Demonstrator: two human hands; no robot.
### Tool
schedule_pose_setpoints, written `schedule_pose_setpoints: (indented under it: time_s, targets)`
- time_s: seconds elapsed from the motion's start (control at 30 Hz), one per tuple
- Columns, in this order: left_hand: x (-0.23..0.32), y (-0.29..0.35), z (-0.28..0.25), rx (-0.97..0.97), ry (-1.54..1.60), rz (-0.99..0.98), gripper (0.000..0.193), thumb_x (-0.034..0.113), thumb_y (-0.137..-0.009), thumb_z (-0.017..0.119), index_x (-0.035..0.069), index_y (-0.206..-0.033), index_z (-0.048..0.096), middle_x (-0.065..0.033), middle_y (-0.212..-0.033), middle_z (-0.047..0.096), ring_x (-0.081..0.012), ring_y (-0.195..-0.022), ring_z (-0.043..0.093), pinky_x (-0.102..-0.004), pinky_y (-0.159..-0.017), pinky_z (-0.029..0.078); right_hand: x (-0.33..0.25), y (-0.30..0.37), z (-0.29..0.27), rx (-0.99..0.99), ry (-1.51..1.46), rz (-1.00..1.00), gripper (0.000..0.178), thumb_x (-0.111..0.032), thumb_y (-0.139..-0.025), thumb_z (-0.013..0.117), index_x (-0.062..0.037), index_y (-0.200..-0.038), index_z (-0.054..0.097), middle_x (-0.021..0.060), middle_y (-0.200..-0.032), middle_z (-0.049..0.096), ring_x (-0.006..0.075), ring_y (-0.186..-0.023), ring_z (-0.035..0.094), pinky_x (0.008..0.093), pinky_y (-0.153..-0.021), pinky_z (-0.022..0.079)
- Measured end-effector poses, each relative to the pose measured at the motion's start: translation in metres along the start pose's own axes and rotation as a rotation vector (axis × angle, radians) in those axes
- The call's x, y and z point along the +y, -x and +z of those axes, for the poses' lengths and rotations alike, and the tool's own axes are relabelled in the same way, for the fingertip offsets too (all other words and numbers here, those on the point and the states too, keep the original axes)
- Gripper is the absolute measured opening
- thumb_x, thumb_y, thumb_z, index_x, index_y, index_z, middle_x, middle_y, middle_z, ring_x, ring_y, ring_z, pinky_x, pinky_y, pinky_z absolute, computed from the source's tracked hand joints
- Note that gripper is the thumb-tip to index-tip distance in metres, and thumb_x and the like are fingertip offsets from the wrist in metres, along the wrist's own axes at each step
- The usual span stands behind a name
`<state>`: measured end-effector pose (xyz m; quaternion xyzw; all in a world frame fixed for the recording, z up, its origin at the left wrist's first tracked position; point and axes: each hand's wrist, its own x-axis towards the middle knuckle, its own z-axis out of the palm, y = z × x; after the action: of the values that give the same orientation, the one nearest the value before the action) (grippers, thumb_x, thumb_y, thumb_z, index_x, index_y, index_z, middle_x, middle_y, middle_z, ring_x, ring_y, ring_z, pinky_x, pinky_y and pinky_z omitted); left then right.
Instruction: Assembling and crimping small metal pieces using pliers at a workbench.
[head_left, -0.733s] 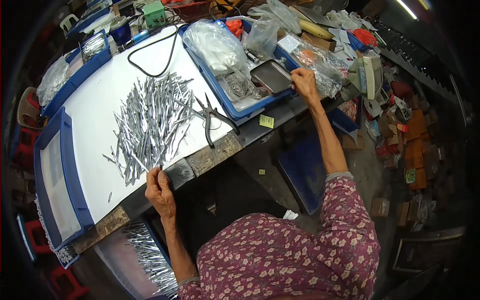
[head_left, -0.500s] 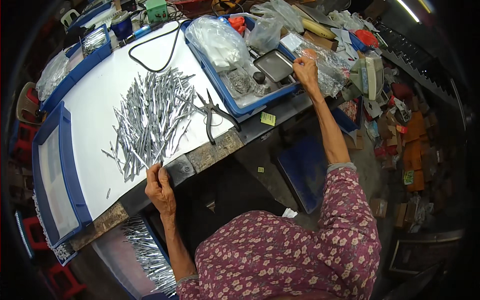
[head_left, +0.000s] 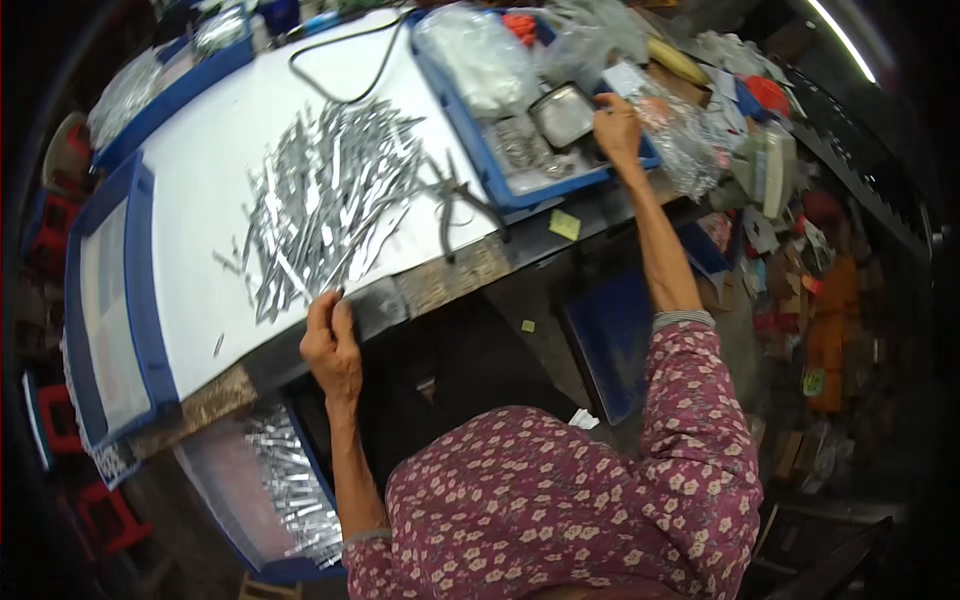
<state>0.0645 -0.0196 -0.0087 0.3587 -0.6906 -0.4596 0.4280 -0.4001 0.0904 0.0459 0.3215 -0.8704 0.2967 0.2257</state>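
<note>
The table (head_left: 455,275) (white sheet (head_left: 200,230) atop) bears metal strips (head_left: 325,200), 1 pair of pliers (head_left: 450,190), a black loop (head_left: 345,102) and blue trays (head_left: 540,195).

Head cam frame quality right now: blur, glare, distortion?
Head view: blur, probably motion, softens the pile of thin silver metal strips and black-handled pliers; head view: glare whitens part of the shallow rectangular metal tray, and the white tube light looks blown out; head view: fisheye curves the blue plastic tray at left, corners go dark.

A tube lamp (head_left: 843,40) glows far right of a red stool (head_left: 96,499)
</note>
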Motion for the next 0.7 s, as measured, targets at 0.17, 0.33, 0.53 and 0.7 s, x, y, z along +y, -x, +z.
schedule_pose_setpoints:
  time_s: [0.17,0.33,0.53,0.7]
  targets:
    - [-0.004,-0.002,0.001,0.02,0.051,-0.004,0.015,0.009,-0.086,0.053,-0.001,-0.097,0.056,-0.0034,-0.067,0.055,-0.0075,-0.06,0.048,-0.0205,-0.054,0.039,-0.026,0.009,-0.018,-0.145,-0.1,0.161,0.031,-0.015,-0.073,0.051,-0.0035,-0.1,0.061,0.019,-0.077,0.063,0.026,-0.069,0.063,0.0347,-0.063,0.048]
    - [-0.001,-0.002,-0.003,0.008,0.086,0.004,0.015,0.008,-0.088,0.052,-0.002,-0.099,0.054,-0.0032,-0.068,0.055,-0.0072,-0.061,0.049,-0.0199,-0.055,0.04,-0.038,0.026,-0.027,-0.156,-0.214,0.15,0.031,-0.012,-0.075,0.05,0.0035,-0.1,0.058,0.0125,-0.065,0.06,0.0137,-0.055,0.057,0.0267,-0.052,0.044]
    - [0.004,-0.003,-0.004,0.01,0.141,-0.015,0.014,0.006,-0.087,0.05,-0.002,-0.099,0.053,-0.0035,-0.064,0.054,-0.0078,-0.058,0.049,-0.0207,-0.054,0.04,-0.112,0.078,-0.054,-0.11,-0.639,0.067,0.023,-0.007,-0.084,0.051,0.0046,-0.103,0.055,0.0013,-0.064,0.054,0.0048,-0.051,0.045,0.0183,-0.044,0.034]
    - [0.0,-0.006,-0.004,0.007,0.14,-0.008,0.013,0.007,-0.087,0.049,-0.001,-0.097,0.053,-0.0036,-0.061,0.054,-0.0081,-0.055,0.048,-0.0219,-0.051,0.039,-0.17,0.137,-0.044,-0.357,-0.819,0.059,0.018,-0.007,-0.085,0.051,-0.0014,-0.1,0.057,-0.0014,-0.064,0.053,0.0018,-0.05,0.04,0.0157,-0.042,0.029]
